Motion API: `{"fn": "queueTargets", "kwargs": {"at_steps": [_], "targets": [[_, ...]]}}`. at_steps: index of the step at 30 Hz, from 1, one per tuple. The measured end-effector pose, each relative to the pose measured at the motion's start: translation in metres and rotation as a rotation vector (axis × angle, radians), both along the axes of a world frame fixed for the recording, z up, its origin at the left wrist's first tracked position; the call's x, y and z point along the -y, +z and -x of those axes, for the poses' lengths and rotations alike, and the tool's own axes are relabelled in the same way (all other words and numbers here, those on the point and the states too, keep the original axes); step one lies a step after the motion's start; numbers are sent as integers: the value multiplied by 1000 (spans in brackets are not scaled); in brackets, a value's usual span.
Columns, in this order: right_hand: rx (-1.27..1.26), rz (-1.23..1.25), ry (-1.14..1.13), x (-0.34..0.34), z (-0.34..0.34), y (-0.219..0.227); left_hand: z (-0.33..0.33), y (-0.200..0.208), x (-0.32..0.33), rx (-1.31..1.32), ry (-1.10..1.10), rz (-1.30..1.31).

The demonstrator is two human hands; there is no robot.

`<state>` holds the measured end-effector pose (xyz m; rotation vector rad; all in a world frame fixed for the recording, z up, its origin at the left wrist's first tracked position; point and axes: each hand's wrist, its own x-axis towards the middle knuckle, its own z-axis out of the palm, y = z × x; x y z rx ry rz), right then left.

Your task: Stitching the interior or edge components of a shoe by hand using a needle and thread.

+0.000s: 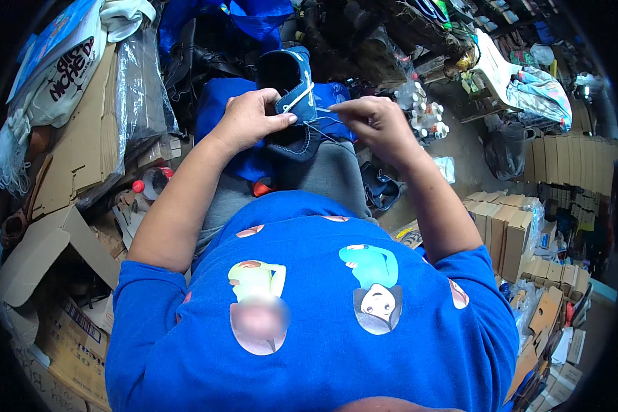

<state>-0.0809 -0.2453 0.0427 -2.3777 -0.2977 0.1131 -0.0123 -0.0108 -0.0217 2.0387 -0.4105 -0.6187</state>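
Note:
A dark blue shoe [292,86] with a pale lace and light stitching is held up over my lap. My left hand [254,117] is closed on its near left side, with the thumb pressed on the upper. To the right of the shoe, my right hand [378,122] is closed in a pinch on a thin thread [331,121] that runs to the shoe's side. A light, narrow piece shows by the right fingertips; whether it is a needle or lace end I cannot make out. Blue cloth [216,103] lies beneath the shoe.
Flattened cardboard [82,137] and clear plastic stand at the left, with an open carton [48,257] below. Small white bottles [429,120] cluster on the right floor, near a white chair [491,69]. Stacked boxes [505,230] and a dark shoe [381,189] lie right of my legs.

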Motion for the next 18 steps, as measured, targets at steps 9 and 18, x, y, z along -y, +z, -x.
{"fn": "queueTargets", "kwargs": {"at_steps": [9, 18], "targets": [[1, 102, 71, -9, -4, -16, 3, 0, -3, 59, 15, -4], [28, 448, 115, -22, -9, 3, 5, 11, -4, 424, -131, 180]]}}
